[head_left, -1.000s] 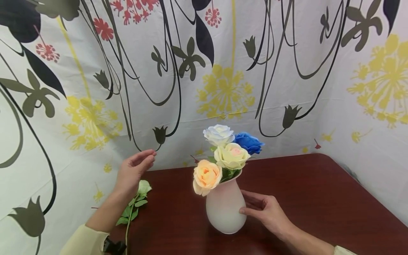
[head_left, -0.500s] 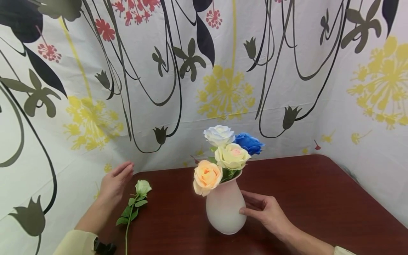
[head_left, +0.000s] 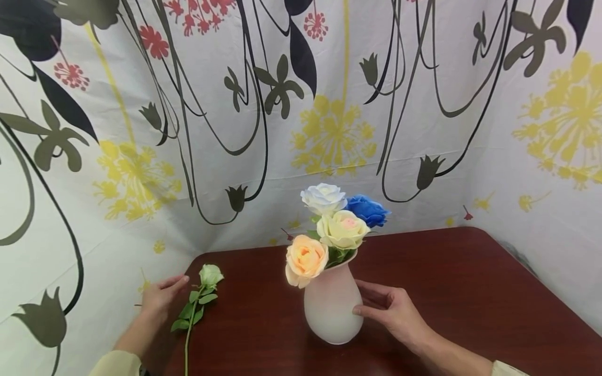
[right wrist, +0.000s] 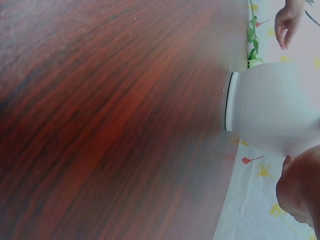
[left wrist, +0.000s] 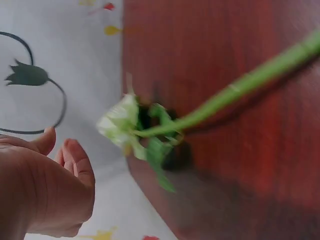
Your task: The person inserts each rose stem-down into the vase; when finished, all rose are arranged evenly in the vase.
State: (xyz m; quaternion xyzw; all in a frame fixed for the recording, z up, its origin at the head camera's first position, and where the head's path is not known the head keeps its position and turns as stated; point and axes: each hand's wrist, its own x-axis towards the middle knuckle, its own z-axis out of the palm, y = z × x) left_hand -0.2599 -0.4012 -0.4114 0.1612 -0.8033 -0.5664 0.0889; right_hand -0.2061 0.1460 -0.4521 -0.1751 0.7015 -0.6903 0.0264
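Towards the table's left side lies a pale green-white rose (head_left: 211,275) with a long leafy stem. My left hand (head_left: 160,300) hovers just left of its bloom, fingers loosely bent and holding nothing; in the left wrist view the rose (left wrist: 120,122) shows apart from the fingertips. A pinkish-white vase (head_left: 333,313) stands upright near the middle. My right hand (head_left: 400,316) holds its right side, thumb at the front and fingers reaching behind, partly hidden. From the vase rise a white rose (head_left: 323,199), a blue rose (head_left: 368,211), a cream rose (head_left: 343,230) and a peach rose (head_left: 306,260).
The dark red-brown table (head_left: 263,313) carries the vase and the lying rose. Behind it hangs a white cloth (head_left: 207,172) printed with flowers, which closes in the back and both sides.
My left hand has moved left and down, from above the table's back left to beside the lying rose. My right hand and the vase have stayed put.
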